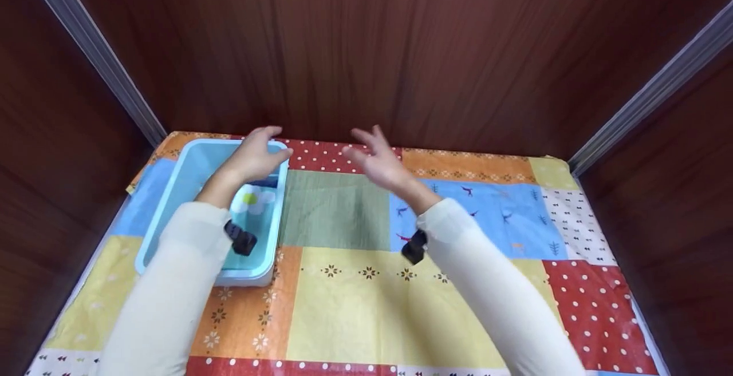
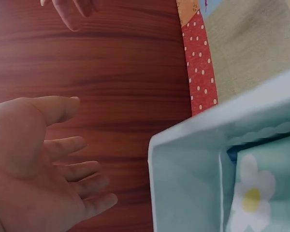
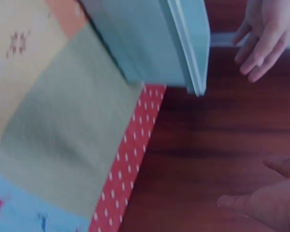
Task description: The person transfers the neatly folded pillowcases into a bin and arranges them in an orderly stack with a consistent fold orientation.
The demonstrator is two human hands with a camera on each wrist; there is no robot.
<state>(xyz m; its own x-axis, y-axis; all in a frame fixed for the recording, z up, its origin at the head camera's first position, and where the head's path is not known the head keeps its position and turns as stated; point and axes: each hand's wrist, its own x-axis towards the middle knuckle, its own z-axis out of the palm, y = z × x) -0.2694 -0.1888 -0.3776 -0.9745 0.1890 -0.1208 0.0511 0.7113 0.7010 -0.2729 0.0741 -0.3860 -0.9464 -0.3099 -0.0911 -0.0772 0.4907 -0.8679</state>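
Observation:
A light-blue plastic bin (image 1: 247, 273) stands at the left of the patchwork cloth. Inside it lies a teal piece with a white flower and yellow centre (image 2: 270, 169), partly covered by my left arm in the head view. My left hand (image 1: 257, 155) is raised over the bin's far right corner, fingers spread and holding nothing; its palm (image 2: 19, 164) shows bare in the left wrist view. To the right, my right hand (image 1: 381, 161) hovers above the cloth's far part, fingers apart, nothing in it. The two hands face each other across a gap.
A patchwork tablecloth (image 1: 349, 307) covers the surface. Dark wood panels rise behind it (image 1: 343, 50) and on both sides, with metal strips (image 1: 658, 90) at the corners. Each white sleeve carries a small black device (image 1: 414, 247) at the wrist.

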